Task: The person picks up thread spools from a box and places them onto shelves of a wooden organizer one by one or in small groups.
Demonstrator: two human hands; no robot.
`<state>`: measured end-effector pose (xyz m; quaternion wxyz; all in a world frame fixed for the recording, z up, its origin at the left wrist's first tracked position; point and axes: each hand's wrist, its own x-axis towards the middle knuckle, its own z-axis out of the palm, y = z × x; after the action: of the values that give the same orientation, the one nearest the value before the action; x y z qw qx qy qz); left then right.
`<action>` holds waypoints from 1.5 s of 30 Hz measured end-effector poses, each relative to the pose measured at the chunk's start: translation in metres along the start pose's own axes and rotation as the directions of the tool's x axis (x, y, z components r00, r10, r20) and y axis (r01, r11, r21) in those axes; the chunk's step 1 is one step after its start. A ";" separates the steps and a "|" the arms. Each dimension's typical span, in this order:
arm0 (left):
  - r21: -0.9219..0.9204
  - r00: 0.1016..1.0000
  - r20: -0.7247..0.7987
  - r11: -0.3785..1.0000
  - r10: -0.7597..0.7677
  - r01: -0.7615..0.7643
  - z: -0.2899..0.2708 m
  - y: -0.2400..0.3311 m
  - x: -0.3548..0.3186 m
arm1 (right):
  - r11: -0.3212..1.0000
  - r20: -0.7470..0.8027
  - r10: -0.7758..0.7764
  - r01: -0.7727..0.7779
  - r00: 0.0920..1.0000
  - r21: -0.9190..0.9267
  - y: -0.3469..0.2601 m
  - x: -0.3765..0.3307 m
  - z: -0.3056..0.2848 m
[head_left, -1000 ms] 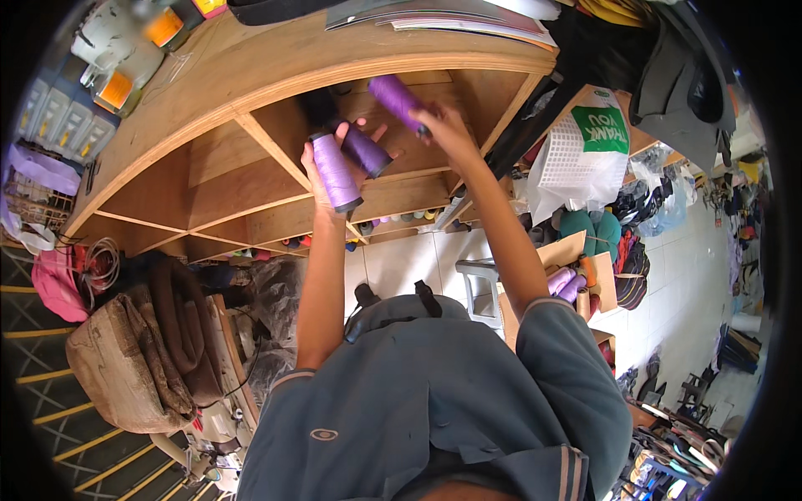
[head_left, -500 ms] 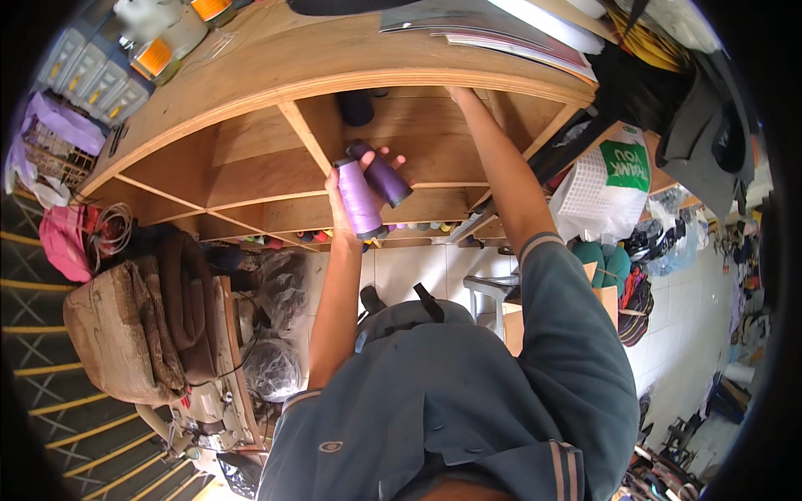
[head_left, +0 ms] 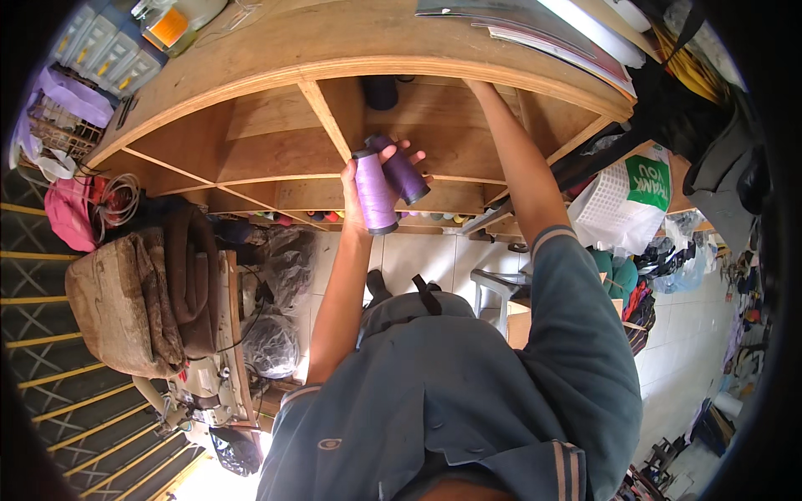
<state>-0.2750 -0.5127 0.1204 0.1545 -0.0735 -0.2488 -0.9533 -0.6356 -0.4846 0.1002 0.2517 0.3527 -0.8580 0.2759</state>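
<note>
Two thread cones are together in my left hand, in front of the wooden shelf. The light purple cone leans against my palm and thumb. Beside it, the dark purple cone is held by my fingers, whose tips show past its far side. My right arm reaches into the compartment on the right. The top board hides my right hand from the wrist on, so its fingers do not show. Further back in the middle compartment stands a black thread cone.
Papers and folders lie on the shelf's top at the right, and a jar with an orange label stands at the left. Small colourful spools line a lower shelf. A white plastic bag hangs at the right, and brown folded cloth lies at the left.
The view has shifted slightly, so the shelf sits a little higher and further right. My left hand still holds both cones, and my right arm stays inside the shelf.
</note>
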 end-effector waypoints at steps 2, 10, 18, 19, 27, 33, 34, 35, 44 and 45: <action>-0.018 0.999 0.031 0.999 -0.036 0.036 0.002 -0.006 0.011 | 0.998 -0.013 -0.058 0.057 0.998 -0.018 0.008 -0.006 -0.012; -0.164 0.999 0.048 0.986 -0.004 0.012 -0.001 -0.013 0.037 | 0.384 0.688 0.091 -0.663 0.720 0.643 -0.082 -0.094 -0.133; 0.171 0.985 -0.105 0.973 -0.139 0.156 0.017 -0.021 0.059 | 0.503 0.685 -0.214 -0.523 0.696 0.688 -0.089 -0.137 -0.167; 0.183 0.986 -0.101 0.972 -0.132 0.149 0.020 -0.022 0.061 | 0.510 0.709 -0.222 -0.540 0.669 0.669 -0.085 -0.134 -0.168; 0.176 0.989 -0.141 0.981 -0.053 0.078 0.007 -0.017 0.060 | 0.517 0.499 0.148 -0.497 0.854 0.697 -0.033 -0.092 -0.126; 0.098 0.993 -0.106 0.993 -0.056 0.067 0.007 -0.012 0.049 | 0.546 0.362 0.200 -0.410 0.911 0.731 0.008 -0.057 -0.058; 0.110 0.992 -0.116 0.992 -0.046 0.059 0.007 -0.010 0.047 | 0.613 0.281 0.219 -0.356 0.934 0.705 0.002 -0.055 -0.053; 0.122 0.991 -0.125 0.991 -0.038 0.054 0.007 -0.008 0.045 | 0.636 0.295 0.206 -0.357 0.933 0.684 -0.001 -0.052 -0.050; 0.140 0.979 -0.202 0.990 -0.003 0.032 0.003 -0.002 0.037 | 0.684 0.249 0.208 -0.323 0.946 0.655 -0.019 -0.051 -0.045; 0.134 0.977 -0.214 0.990 -0.006 0.036 0.002 -0.004 0.036 | 0.686 0.196 0.184 -0.269 0.963 0.676 -0.020 -0.053 -0.047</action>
<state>-0.3095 -0.5176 0.1286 0.1749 0.0427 -0.2966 -0.9379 -0.5767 -0.4411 0.1071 0.0156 0.3275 -0.7401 0.5871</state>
